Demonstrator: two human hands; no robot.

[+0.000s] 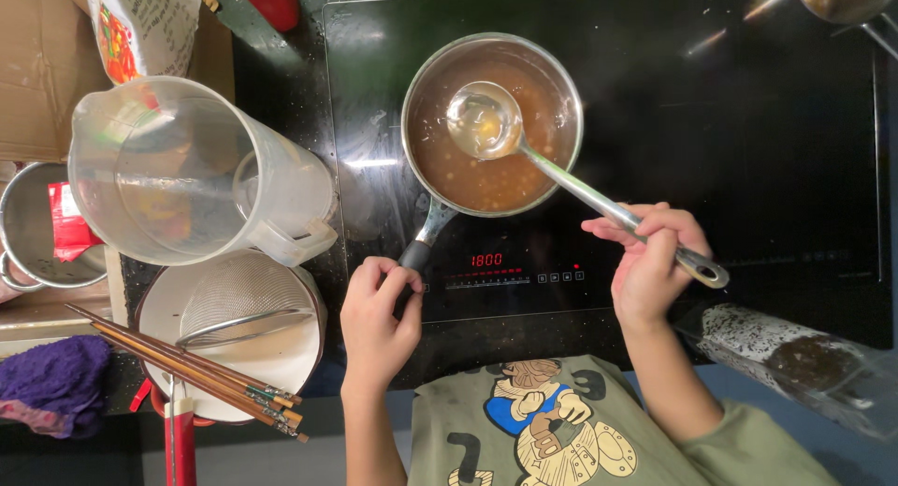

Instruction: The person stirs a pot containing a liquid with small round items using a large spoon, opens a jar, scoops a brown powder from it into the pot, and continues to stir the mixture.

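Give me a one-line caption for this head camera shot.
Left hand steadies saucepan of brown broth while right hand lifts ladle.

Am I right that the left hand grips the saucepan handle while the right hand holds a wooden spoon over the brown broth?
Not quite. The head view shows the right hand holding a metal ladle, not a wooden spoon. The rest stands: the left hand grips the saucepan handle, and the ladle's bowl sits over the brown broth.

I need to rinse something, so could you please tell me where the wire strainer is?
In the head view, the wire strainer rests in a white bowl at lower left, below the clear plastic jug, beside the chopsticks.
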